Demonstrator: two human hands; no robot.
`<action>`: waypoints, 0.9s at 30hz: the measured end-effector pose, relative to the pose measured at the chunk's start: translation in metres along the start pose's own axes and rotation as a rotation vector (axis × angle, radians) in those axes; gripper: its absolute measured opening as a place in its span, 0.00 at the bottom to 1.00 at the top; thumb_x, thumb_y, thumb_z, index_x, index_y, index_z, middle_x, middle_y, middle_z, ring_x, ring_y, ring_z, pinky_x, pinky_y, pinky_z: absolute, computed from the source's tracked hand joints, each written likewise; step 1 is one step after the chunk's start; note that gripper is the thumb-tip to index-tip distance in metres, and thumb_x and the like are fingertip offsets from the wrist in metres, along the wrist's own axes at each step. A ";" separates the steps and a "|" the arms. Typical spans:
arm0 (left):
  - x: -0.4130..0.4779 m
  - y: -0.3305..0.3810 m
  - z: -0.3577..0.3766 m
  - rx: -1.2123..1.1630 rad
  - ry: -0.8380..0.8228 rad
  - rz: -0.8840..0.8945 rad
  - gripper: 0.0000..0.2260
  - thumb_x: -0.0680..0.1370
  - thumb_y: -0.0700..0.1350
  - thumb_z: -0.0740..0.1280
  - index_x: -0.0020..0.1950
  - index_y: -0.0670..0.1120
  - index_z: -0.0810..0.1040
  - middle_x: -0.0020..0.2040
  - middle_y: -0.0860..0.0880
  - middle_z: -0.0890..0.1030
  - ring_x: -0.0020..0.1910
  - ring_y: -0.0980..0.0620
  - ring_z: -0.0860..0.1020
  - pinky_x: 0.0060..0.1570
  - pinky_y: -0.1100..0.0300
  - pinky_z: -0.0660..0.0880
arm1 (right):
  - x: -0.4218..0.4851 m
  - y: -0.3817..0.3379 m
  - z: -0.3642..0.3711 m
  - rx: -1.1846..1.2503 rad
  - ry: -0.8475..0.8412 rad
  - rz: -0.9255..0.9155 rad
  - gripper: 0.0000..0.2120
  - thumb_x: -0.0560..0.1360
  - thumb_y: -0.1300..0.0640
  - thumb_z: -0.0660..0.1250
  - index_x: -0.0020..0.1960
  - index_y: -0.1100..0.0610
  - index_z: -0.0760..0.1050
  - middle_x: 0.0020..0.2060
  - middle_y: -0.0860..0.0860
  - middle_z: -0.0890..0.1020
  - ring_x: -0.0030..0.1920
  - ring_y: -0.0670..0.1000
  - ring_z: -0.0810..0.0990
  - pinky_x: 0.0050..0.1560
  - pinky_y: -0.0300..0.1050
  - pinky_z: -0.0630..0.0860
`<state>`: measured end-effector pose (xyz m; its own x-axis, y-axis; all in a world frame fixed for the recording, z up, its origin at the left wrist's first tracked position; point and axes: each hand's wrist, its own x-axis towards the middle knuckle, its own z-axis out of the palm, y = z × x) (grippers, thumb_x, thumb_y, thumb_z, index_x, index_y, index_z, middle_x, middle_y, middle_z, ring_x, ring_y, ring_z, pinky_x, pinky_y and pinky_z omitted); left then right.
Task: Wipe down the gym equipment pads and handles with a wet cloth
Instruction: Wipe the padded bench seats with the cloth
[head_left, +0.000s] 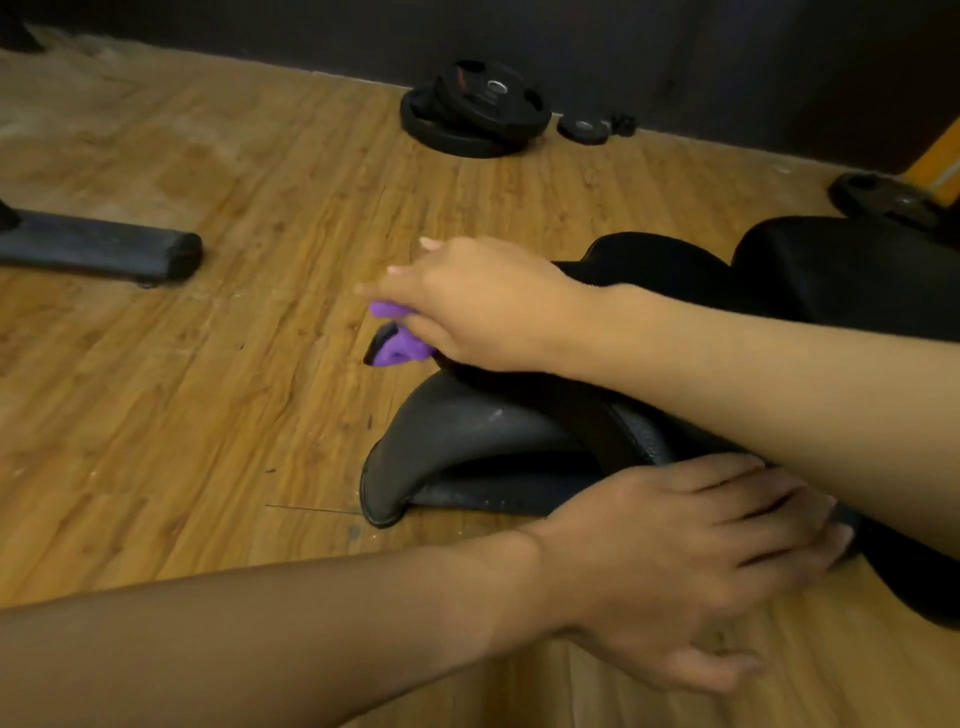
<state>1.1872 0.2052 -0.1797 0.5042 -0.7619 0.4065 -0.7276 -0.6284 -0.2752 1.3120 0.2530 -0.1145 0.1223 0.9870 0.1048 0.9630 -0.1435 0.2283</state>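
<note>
A black curved pad (467, 431) of the gym machine juts out over the wooden floor in the middle of the view. My right hand (483, 301) reaches across it and presses a purple cloth (397, 348) against the pad's far tip; most of the cloth is hidden under my fingers. My left hand (691, 561) lies on the near edge of the pad with its fingers spread flat. A second black pad (852, 270) sits behind, at the right.
Black weight plates (475, 109) lie stacked on the floor by the dark wall, with a small plate (584, 127) beside them. A black machine foot (98, 247) lies at the left. Another plate (888, 200) rests at the far right. Wooden floor (208, 389) spreads to the left.
</note>
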 end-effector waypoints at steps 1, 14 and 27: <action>0.000 -0.003 -0.001 -0.050 0.014 0.012 0.37 0.80 0.63 0.60 0.81 0.39 0.64 0.78 0.40 0.70 0.78 0.41 0.65 0.79 0.49 0.53 | 0.015 -0.001 -0.001 0.048 0.007 0.040 0.20 0.84 0.55 0.59 0.75 0.47 0.72 0.47 0.53 0.80 0.52 0.55 0.81 0.57 0.53 0.78; 0.006 -0.040 0.008 -0.150 0.071 0.146 0.24 0.85 0.51 0.57 0.79 0.45 0.70 0.79 0.41 0.69 0.80 0.40 0.63 0.78 0.46 0.58 | 0.004 0.015 -0.028 0.214 -0.176 -0.159 0.19 0.78 0.43 0.61 0.58 0.53 0.83 0.52 0.51 0.85 0.54 0.51 0.82 0.56 0.52 0.75; 0.008 -0.031 0.015 -0.253 0.117 0.098 0.20 0.85 0.49 0.60 0.75 0.43 0.76 0.76 0.39 0.73 0.77 0.38 0.68 0.77 0.45 0.60 | 0.016 0.010 -0.014 0.200 -0.347 0.077 0.13 0.75 0.45 0.69 0.58 0.47 0.82 0.51 0.49 0.84 0.53 0.54 0.83 0.53 0.49 0.77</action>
<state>1.2212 0.2162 -0.1804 0.3795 -0.7847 0.4901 -0.8704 -0.4825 -0.0985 1.3199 0.2663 -0.0970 0.2368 0.9449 -0.2262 0.9714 -0.2348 0.0362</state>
